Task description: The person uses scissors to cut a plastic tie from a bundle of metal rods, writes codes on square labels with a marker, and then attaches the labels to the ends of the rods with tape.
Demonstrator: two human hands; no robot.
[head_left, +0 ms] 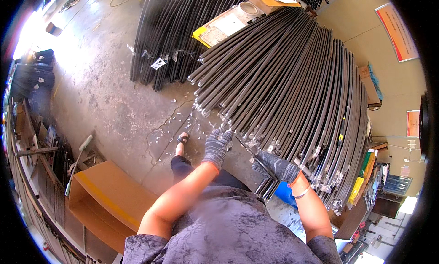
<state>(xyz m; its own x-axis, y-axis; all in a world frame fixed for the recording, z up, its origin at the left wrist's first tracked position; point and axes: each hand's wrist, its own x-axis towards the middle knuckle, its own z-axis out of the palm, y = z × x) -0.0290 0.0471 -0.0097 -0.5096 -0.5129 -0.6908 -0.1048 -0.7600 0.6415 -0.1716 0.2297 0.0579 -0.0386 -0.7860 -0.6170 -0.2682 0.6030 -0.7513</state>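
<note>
A wide stack of long dark metal tubes (283,76) lies in front of me, with clear plastic on many of the near ends. My left hand (217,149), in a grey knitted glove, is at the tips of the leftmost tubes. Its fingers are curled in beside some clear plastic (224,126); what they pinch is too small to make out. My right hand (280,167), gloved alike, is closed round a thin dark tool (247,147) that points up and left toward the tube ends. Below this hand, several short tube ends (266,189) stick out near my shirt.
Another tube bundle (160,40) lies at the far left of the stack. A yellow-edged board (215,31) with paper and a tape roll (248,8) rests on top. White scraps litter the concrete floor (114,81). An open cardboard box (114,191) stands left, a blue container (286,194) right.
</note>
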